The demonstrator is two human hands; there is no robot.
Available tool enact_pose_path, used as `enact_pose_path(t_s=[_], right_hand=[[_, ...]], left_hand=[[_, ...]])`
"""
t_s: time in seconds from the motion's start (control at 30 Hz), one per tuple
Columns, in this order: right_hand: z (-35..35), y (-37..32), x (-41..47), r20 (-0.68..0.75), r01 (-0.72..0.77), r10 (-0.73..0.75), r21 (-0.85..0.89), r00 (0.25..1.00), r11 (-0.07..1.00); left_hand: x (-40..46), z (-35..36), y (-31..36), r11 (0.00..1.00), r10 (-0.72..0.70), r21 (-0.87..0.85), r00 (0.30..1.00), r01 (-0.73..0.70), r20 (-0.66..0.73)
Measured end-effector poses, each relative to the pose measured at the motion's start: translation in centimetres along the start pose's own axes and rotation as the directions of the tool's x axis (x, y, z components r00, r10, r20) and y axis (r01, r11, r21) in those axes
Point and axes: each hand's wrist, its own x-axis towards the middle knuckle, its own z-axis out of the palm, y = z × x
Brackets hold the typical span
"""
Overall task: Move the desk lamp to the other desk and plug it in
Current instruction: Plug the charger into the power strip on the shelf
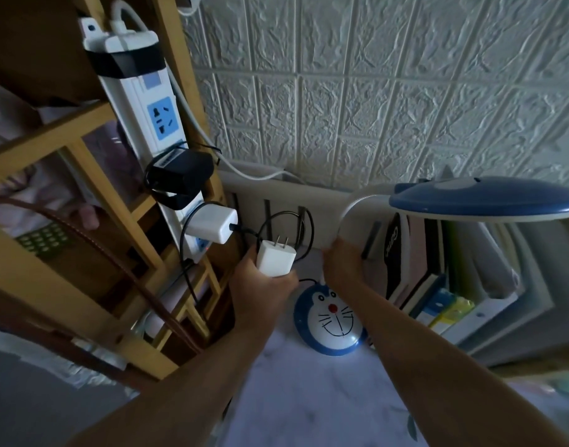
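No lettering reads clearly; the dark book spine (393, 250) right of the desk lamp (329, 321) carries blurred white text. The power strip (154, 124), left of the lamp, holds black and white adapters. The lamp's blue cartoon-cat base sits on the bench (309, 398). Left hand (263, 285) grips the white plug (275, 258); right hand (342, 262) wraps the lamp's neck.

A home bedroom: wooden bed frame (92, 130), bedding (15, 124), shelved books (438, 285).

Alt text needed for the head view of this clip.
A left hand holds a white plug adapter, prongs up, near a wall-mounted power strip, while the right hand grips the white neck of a blue desk lamp standing on the desk.
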Motion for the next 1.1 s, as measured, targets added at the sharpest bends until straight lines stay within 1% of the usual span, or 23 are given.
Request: enact_pose_path(t_s=[0.2,0.3,0.57,0.67,0.77,0.87,0.9,0.93,0.97,1.03,1.07,1.1], right_hand=[[-0.3,-0.1,-0.2,0.065,0.057,-0.048,-0.137,0.997,0.989],[-0.3,-0.2,-0.4,0.099,0.095,-0.079,-0.176,0.992,0.98],[-0.5,-0.3,-1.0,0.093,0.024,-0.015,-0.097,0.996,0.995],[-0.8,-0.6,-1.8,0.136,-0.008,0.013,-0.031,0.991,0.999],[-1.1,-1.4,-2.7,0.19,-0.065,0.071,-0.04,0.979,0.997],[-2.0,-1.9,-3.7,0.128,-0.043,0.046,-0.03,0.991,0.999],[-2.6,-2.1,-4.1,0.115,-0.039,0.039,0.001,0.993,0.999],[-3.2,-2.3,-4.5,0.11,-0.041,0.033,0.071,0.993,0.997],[-3.7,-2.6,-5.0,0.133,-0.063,0.036,0.205,0.99,0.977],[-4.7,-3.6,-6.5,0.239,-0.135,0.01,0.51,0.971,0.85],[-5.0,-4.2,-7.3,0.288,-0.152,-0.031,0.59,0.957,0.793],[-5.2,-4.7,-8.0,0.315,-0.142,-0.078,0.617,0.946,0.774]], left_hand=[[0.0,0.1,-0.2,0.999,0.025,0.022,1.0,-0.024,-0.019],[0.0,0.0,-0.5,0.999,0.025,0.022,1.0,-0.024,-0.017],[-0.8,-0.8,-0.2,0.999,0.0,0.035,0.999,0.002,-0.049],[-1.2,-1.1,-0.1,0.999,0.005,0.04,0.999,-0.003,-0.045],[-1.8,-1.7,0.0,0.999,-0.015,0.041,0.999,0.016,-0.034],[-2.5,-2.4,0.0,0.998,-0.052,0.019,0.999,0.052,-0.01],[-2.6,-2.7,0.0,0.998,-0.067,0.007,0.998,0.067,-0.008],[-2.8,-3.0,0.1,0.997,-0.083,-0.002,0.997,0.082,-0.008],[-2.9,-3.3,0.2,0.995,-0.099,-0.013,0.995,0.099,-0.006],[-3.1,-3.9,0.6,0.993,-0.116,-0.037,0.993,0.116,0.006],[-3.2,-4.2,0.8,0.992,-0.119,-0.042,0.993,0.119,0.013],[-3.3,-4.5,1.1,0.991,-0.125,-0.044,0.992,0.126,0.02]])
